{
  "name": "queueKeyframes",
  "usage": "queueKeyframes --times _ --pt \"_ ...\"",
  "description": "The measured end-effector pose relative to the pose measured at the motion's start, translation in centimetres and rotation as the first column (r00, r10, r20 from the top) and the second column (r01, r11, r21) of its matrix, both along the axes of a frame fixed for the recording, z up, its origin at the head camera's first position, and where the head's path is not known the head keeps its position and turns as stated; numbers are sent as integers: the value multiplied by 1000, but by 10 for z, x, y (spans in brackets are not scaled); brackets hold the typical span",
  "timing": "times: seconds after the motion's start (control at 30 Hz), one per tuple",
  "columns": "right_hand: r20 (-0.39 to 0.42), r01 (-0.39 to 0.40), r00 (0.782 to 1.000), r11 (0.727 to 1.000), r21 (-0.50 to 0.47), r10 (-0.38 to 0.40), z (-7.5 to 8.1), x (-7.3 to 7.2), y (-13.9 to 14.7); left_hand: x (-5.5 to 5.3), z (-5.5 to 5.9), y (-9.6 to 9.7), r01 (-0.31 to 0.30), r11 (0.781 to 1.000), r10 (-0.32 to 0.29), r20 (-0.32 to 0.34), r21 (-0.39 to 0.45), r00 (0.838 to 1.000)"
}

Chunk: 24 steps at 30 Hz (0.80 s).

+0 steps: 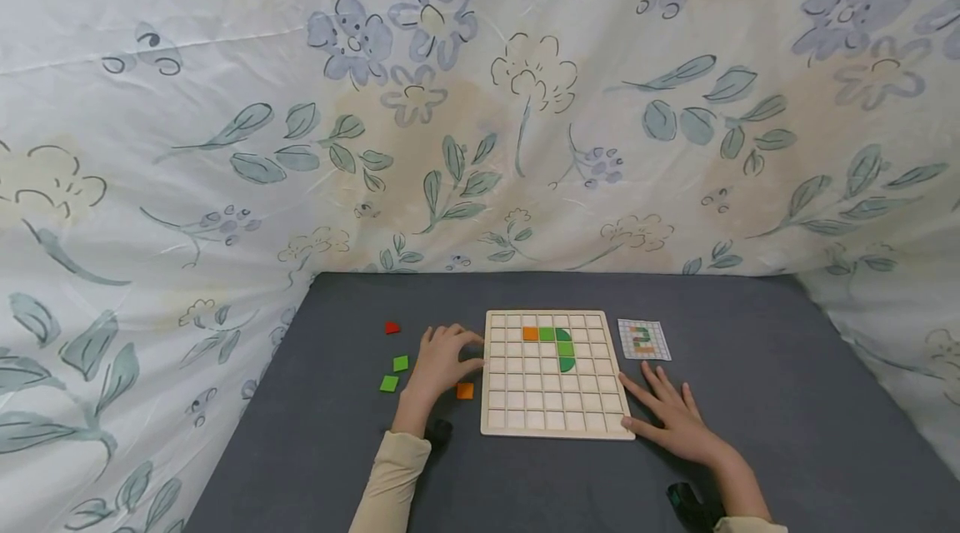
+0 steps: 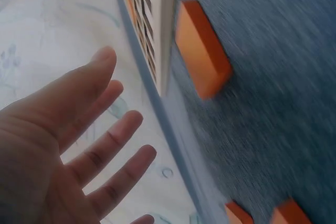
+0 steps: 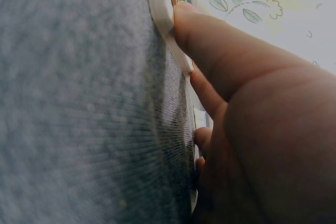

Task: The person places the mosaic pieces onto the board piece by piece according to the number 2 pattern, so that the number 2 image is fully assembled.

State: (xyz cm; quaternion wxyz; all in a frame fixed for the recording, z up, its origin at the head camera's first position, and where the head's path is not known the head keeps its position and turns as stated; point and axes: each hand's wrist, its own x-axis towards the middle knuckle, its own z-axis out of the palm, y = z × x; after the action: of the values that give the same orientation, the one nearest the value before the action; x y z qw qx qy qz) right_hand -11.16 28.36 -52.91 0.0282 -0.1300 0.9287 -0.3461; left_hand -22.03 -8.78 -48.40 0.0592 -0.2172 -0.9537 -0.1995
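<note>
A light wooden grid board (image 1: 510, 400) lies flat on the dark table. Set in its upper cells are an orange square tile (image 1: 530, 334), green square tiles (image 1: 547, 334) and green curved-edge tiles (image 1: 567, 365). My left hand (image 1: 442, 360), fingers extended, is at the board's left edge; whether it touches is unclear. Nothing shows in its grasp in the left wrist view. Just below it lies a loose orange tile (image 1: 465, 391). My right hand (image 1: 678, 426) rests with spread fingers beside the board, its thumb and index finger touching the right edge, as the right wrist view confirms.
Left of my left hand lie two green tiles (image 1: 389, 384) and a red tile (image 1: 392, 327). A small card with a printed grid and coloured pattern (image 1: 643, 340) sits right of the board. Flowered cloth (image 1: 480, 208) hangs behind the table.
</note>
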Motion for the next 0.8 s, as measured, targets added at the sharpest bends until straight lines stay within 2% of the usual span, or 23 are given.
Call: queueKeyframes --times 0.63,0.8 --pt "10 -7 1000 1000 -2 7 -2 -2 1 -2 -3 -54 -118 993 117 49 24 992" --pt "-14 -9 1000 1000 -20 9 -2 -2 2 -3 -3 -67 -143 989 141 77 27 987"
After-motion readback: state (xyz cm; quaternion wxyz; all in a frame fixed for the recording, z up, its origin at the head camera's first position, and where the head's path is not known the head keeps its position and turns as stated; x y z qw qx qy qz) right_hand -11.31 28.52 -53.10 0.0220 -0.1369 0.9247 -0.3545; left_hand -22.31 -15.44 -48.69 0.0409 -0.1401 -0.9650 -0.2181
